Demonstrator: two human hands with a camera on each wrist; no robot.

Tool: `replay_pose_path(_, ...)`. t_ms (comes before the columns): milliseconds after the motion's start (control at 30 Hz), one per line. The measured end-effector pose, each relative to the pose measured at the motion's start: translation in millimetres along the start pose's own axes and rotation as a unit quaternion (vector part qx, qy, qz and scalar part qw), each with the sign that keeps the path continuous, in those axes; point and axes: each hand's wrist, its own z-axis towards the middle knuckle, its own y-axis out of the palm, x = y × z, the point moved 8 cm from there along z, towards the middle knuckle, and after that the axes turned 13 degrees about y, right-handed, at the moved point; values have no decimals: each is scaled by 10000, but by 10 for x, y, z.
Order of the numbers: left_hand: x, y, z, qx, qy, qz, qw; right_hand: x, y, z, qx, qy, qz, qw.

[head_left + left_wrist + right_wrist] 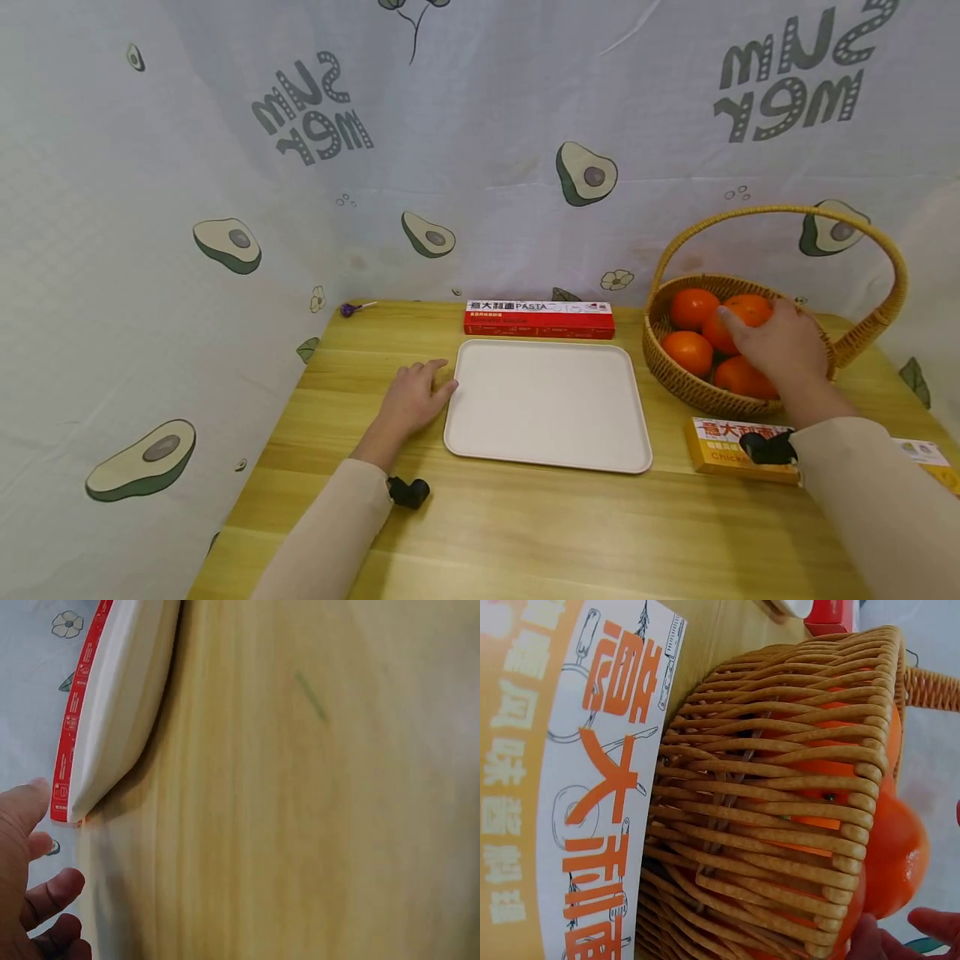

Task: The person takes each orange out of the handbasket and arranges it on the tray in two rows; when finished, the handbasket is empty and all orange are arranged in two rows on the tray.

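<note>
Right hand (783, 346) at orange fruit (687, 352) in basket (667, 372); can't tell if fingers grip. Left hand (411, 402) relaxed beside tray (551, 408). Early going, I'd say: no fruit out yet.

The bench (525, 533) has a smooth wood-grain top with a soft sheen; the tray (547, 404) looks like smooth, matt plastic. I see rough woven wicker in the basket (769, 802), glossy-skinned fruits (898, 859), a printed card pasta box (538, 321) and creased backdrop cloth (495, 125).
</note>
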Motion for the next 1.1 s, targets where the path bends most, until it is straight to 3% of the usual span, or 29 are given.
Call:
replay_pose_path(133,-50,73,7,140,55,-437,9989,43,53,18,-270,228,-155,9993)
replay_pose_path(267,-81,134,-16,488,91,-738,9960,49,81,28,-303,329,-155,9989)
replay_pose_path(533,-85,202,-85,949,-97,-792,9923,85,108,91,-217,481,-200,9984)
replay_pose_path(867,-84,183,-88,1081,-174,-724,9913,64,122,134,-149,480,-87,9987)
replay_pose_path(1100,-97,208,-86,989,-231,-711,9923,58,115,68,-173,586,-32,9981)
